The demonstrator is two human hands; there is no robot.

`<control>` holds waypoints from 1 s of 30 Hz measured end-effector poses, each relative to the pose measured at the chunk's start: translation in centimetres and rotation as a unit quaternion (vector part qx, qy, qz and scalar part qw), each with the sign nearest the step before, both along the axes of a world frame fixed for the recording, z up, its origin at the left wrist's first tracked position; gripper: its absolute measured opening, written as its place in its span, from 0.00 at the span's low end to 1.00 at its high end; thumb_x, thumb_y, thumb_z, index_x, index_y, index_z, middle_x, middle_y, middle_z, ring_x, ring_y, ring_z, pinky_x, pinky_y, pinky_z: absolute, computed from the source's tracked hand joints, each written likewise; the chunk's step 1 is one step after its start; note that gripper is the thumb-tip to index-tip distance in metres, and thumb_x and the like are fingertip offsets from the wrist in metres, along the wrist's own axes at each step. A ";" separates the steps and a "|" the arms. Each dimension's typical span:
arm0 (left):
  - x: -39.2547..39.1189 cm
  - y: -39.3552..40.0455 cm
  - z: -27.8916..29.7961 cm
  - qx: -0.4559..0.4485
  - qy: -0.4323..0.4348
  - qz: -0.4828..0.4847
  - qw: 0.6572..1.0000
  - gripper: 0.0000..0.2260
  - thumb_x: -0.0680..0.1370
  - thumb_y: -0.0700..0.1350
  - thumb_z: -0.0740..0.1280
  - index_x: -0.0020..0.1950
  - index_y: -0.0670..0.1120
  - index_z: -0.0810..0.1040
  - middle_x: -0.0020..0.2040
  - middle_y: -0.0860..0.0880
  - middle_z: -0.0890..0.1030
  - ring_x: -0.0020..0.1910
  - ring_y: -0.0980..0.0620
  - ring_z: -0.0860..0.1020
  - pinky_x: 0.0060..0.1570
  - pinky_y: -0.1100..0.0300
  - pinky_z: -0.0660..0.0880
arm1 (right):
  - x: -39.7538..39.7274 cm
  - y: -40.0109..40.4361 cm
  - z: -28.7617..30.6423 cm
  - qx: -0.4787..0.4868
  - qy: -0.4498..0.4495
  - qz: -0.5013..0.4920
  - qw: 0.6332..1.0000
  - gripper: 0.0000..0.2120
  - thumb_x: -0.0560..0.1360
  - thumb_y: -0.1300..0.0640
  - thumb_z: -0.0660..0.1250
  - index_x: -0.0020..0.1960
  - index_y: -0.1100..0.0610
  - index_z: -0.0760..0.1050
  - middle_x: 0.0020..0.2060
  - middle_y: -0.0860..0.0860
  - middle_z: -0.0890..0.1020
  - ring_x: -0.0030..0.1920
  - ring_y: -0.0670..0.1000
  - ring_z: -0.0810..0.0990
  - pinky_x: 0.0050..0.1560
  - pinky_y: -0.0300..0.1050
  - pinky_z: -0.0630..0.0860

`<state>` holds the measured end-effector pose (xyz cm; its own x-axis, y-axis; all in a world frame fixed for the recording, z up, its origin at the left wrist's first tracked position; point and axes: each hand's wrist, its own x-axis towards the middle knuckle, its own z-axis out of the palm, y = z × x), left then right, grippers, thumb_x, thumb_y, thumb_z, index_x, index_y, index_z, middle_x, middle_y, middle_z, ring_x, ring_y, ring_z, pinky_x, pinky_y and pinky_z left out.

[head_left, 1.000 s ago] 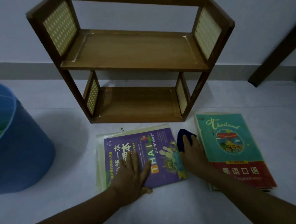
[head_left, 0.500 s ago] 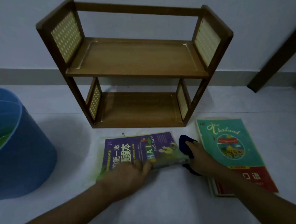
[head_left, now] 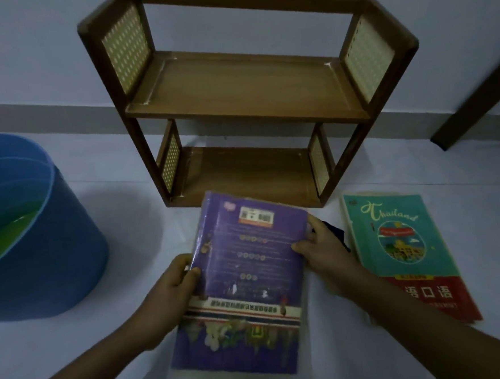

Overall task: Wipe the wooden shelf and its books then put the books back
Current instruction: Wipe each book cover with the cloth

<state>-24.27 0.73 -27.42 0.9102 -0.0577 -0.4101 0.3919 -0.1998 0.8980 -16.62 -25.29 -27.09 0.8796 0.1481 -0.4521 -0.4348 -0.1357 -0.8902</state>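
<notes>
A two-tier wooden shelf (head_left: 245, 92) stands on the pale floor against the wall, both tiers bare. I hold a purple book (head_left: 249, 278) lifted in front of it, back cover facing up. My left hand (head_left: 172, 286) grips its left edge with the thumb on the cover. My right hand (head_left: 321, 249) grips its right edge and also holds a dark blue cloth (head_left: 336, 232), mostly hidden behind the fingers. A teal and red "Thailand" book (head_left: 400, 247) lies flat on the floor to the right.
A blue bucket (head_left: 54, 241) with greenish liquid stands at the left. A dark wooden leg or beam (head_left: 478, 90) slants down at the far right. Bare floor lies below the raised book.
The purple book lay front cover up on the floor under both hands; it has been lifted and turned over, and both hands now grip its edges.
</notes>
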 end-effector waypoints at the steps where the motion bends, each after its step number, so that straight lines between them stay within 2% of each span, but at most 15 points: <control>1: -0.2 0.3 -0.8 -0.022 0.051 0.021 0.998 0.13 0.80 0.53 0.59 0.59 0.47 0.71 0.50 0.44 0.84 0.46 0.46 0.84 0.48 0.48 0.80 | 0.9 0.7 0.1 -0.030 -0.010 0.041 0.999 0.21 0.76 0.69 0.62 0.59 0.44 0.69 0.51 0.45 0.79 0.50 0.46 0.80 0.47 0.46 0.80; 2: -0.3 0.7 -1.4 -0.031 0.090 0.026 0.995 0.10 0.81 0.48 0.58 0.59 0.46 0.71 0.51 0.43 0.83 0.46 0.46 0.84 0.46 0.49 0.80 | 1.8 1.6 0.2 -0.063 -0.018 0.078 0.995 0.19 0.77 0.66 0.63 0.56 0.43 0.68 0.49 0.43 0.78 0.49 0.45 0.79 0.49 0.47 0.79; 4: -0.1 1.2 -2.1 -0.006 0.138 -0.018 0.990 0.08 0.81 0.45 0.59 0.59 0.46 0.71 0.49 0.44 0.84 0.45 0.47 0.84 0.42 0.54 0.81 | 3.6 3.5 -0.4 -0.168 -0.070 0.140 0.973 0.16 0.77 0.60 0.65 0.61 0.47 0.69 0.54 0.47 0.78 0.54 0.49 0.78 0.56 0.52 0.77; 6: 0.5 1.5 -2.3 0.035 0.165 -0.074 0.983 0.07 0.81 0.45 0.60 0.57 0.45 0.73 0.47 0.43 0.85 0.42 0.47 0.85 0.39 0.58 0.81 | 5.4 4.6 -2.5 -0.248 -0.115 0.173 0.946 0.28 0.75 0.61 0.64 0.73 0.52 0.62 0.62 0.56 0.75 0.60 0.57 0.76 0.58 0.55 0.77; 8: 1.1 1.7 -2.7 0.067 0.193 -0.098 0.974 0.08 0.82 0.43 0.60 0.55 0.42 0.76 0.45 0.41 0.85 0.40 0.45 0.85 0.39 0.58 0.81 | 6.3 5.1 -4.4 -0.285 -0.129 0.208 0.927 0.34 0.73 0.63 0.61 0.77 0.53 0.54 0.66 0.59 0.70 0.62 0.60 0.74 0.56 0.51 0.76; 11: 1.6 1.8 -3.8 0.164 0.201 -0.132 0.957 0.10 0.81 0.45 0.60 0.49 0.41 0.78 0.42 0.41 0.85 0.38 0.44 0.84 0.33 0.61 0.79 | 5.2 4.0 -4.8 -0.318 -0.185 0.215 0.904 0.28 0.75 0.58 0.61 0.74 0.54 0.59 0.64 0.61 0.71 0.60 0.60 0.74 0.59 0.54 0.74; 14: 1.9 3.0 -5.2 0.426 -0.007 -0.186 0.885 0.13 0.77 0.56 0.65 0.52 0.48 0.75 0.48 0.49 0.82 0.40 0.51 0.80 0.34 0.64 0.73 | 3.1 -0.6 -6.1 -0.501 -0.264 0.142 0.812 0.29 0.77 0.57 0.62 0.76 0.56 0.57 0.74 0.61 0.59 0.72 0.61 0.61 0.70 0.56 0.63; 16: 2.3 4.1 -6.3 0.463 -0.133 -0.204 0.852 0.31 0.70 0.68 0.66 0.66 0.50 0.69 0.64 0.49 0.75 0.57 0.52 0.75 0.52 0.60 0.73 | 1.4 -3.7 -6.7 -0.562 -0.216 0.135 0.787 0.33 0.77 0.52 0.63 0.77 0.55 0.53 0.76 0.64 0.53 0.75 0.64 0.54 0.72 0.59 0.58; 18: 3.0 5.0 -7.3 0.467 -0.149 -0.278 0.826 0.51 0.65 0.77 0.57 0.79 0.49 0.49 0.79 0.47 0.50 0.77 0.48 0.52 0.73 0.48 0.54 | 0.6 -5.4 -8.3 -0.545 -0.147 0.149 0.812 0.35 0.77 0.52 0.65 0.78 0.56 0.52 0.75 0.65 0.53 0.74 0.65 0.55 0.73 0.58 0.56; 20: 3.6 5.6 -8.1 0.479 -0.117 -0.335 0.803 0.54 0.61 0.81 0.48 0.75 0.52 0.31 0.75 0.48 0.31 0.75 0.49 0.34 0.72 0.46 0.37 | 0.8 -6.0 -8.8 -0.494 -0.154 0.135 0.845 0.34 0.75 0.62 0.66 0.77 0.58 0.55 0.72 0.65 0.60 0.71 0.64 0.61 0.71 0.55 0.60; 22: 3.9 5.8 -8.6 0.482 -0.101 -0.355 0.795 0.52 0.61 0.80 0.47 0.72 0.54 0.27 0.73 0.48 0.28 0.73 0.49 0.31 0.71 0.46 0.34 | 1.2 -5.9 -7.4 -0.428 -0.176 0.089 0.882 0.32 0.73 0.68 0.65 0.75 0.60 0.60 0.68 0.63 0.65 0.67 0.62 0.67 0.66 0.48 0.64; 25: 4.0 6.0 -8.7 0.491 -0.103 -0.357 0.788 0.52 0.61 0.80 0.46 0.72 0.53 0.26 0.74 0.47 0.28 0.72 0.49 0.30 0.69 0.47 0.33 | -0.1 -3.3 -5.0 -0.372 -0.249 0.115 0.887 0.30 0.73 0.66 0.66 0.73 0.56 0.63 0.69 0.58 0.67 0.66 0.55 0.68 0.65 0.44 0.66; 27: 3.9 6.1 -8.8 0.494 -0.105 -0.355 0.787 0.52 0.62 0.80 0.48 0.72 0.53 0.26 0.74 0.47 0.29 0.72 0.49 0.30 0.69 0.47 0.33 | -4.0 -0.3 -4.9 -0.351 -0.322 0.233 0.848 0.27 0.72 0.58 0.64 0.71 0.53 0.67 0.70 0.56 0.68 0.67 0.49 0.67 0.68 0.45 0.66; 29: 4.0 6.0 -8.7 0.492 -0.101 -0.356 0.788 0.52 0.62 0.80 0.48 0.72 0.53 0.26 0.74 0.47 0.28 0.71 0.49 0.29 0.69 0.47 0.33 | -9.4 2.4 -6.6 -0.331 -0.368 0.353 0.794 0.24 0.71 0.53 0.60 0.67 0.49 0.72 0.69 0.55 0.72 0.65 0.52 0.72 0.67 0.50 0.71; 30: 4.0 5.9 -8.7 0.494 -0.099 -0.358 0.786 0.52 0.61 0.80 0.47 0.71 0.53 0.26 0.73 0.48 0.28 0.71 0.49 0.29 0.69 0.47 0.33 | -11.5 3.3 -7.5 -0.325 -0.418 0.421 0.737 0.22 0.71 0.51 0.60 0.65 0.47 0.73 0.68 0.54 0.73 0.64 0.54 0.75 0.64 0.51 0.73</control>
<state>-20.31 6.65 -36.14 0.8412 -0.3270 -0.4306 -0.2676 -0.9438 0.1941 -28.14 -22.01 -34.59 0.6113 0.7911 -0.0211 0.7099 -0.5600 -0.4271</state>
